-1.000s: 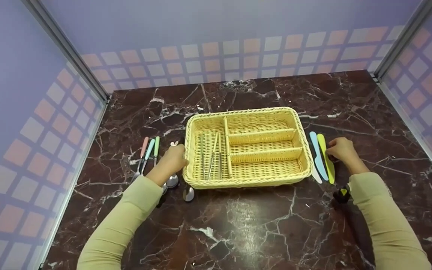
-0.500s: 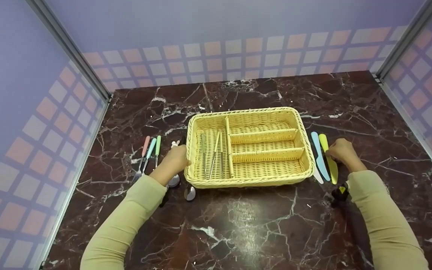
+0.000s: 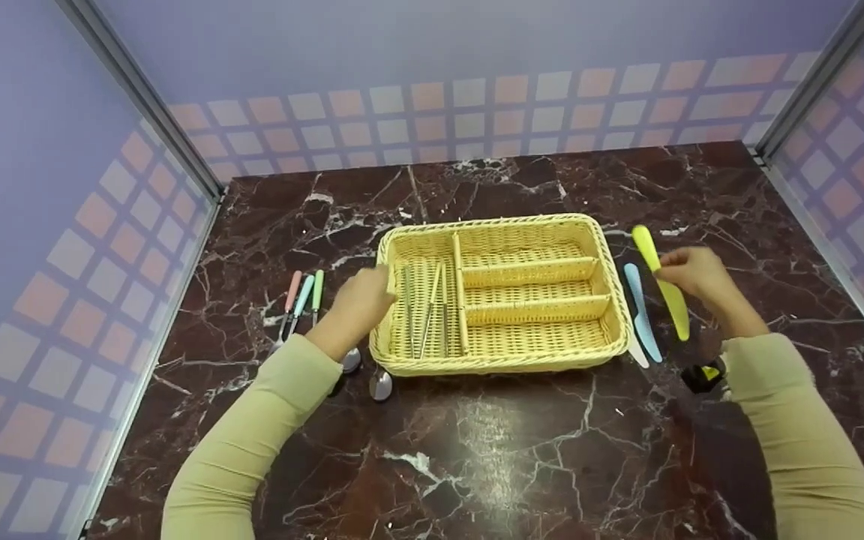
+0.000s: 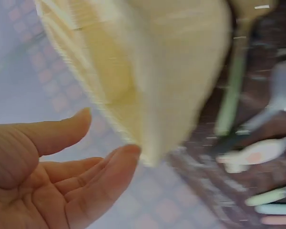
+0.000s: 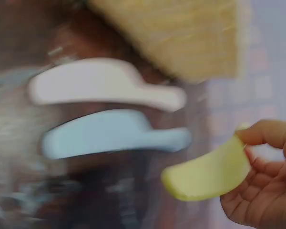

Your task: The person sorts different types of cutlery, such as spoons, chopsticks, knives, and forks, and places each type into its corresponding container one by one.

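From where I'm standing, the R hand has the yellow knife pinched btwn thumb and fingers, about midway along, handle end pointing away from the person & blade end slanting back toward them. That knife is to the right of the wicker basket, and looks to be off the tabletop. Just beside it the blue knife lies flat, w/ the white knife next to that, partly hidden by the basket's side in the head view. The L hand is at the basket's left rim, thumb apart from the fingers, grasping nothing (one fingertip is right at the edge; can't tell if it's touching, the wrist view's blurry). Inside the basket's long left compartment lie a few thin metal sticks, approx. lengthwise. Left of the L hand: a pink handle, a pale-blue handle & a green handle side by side. A spoon shows its bowl by the basket's near left corner. Purple walls w/ pink & white squares stand round the table.
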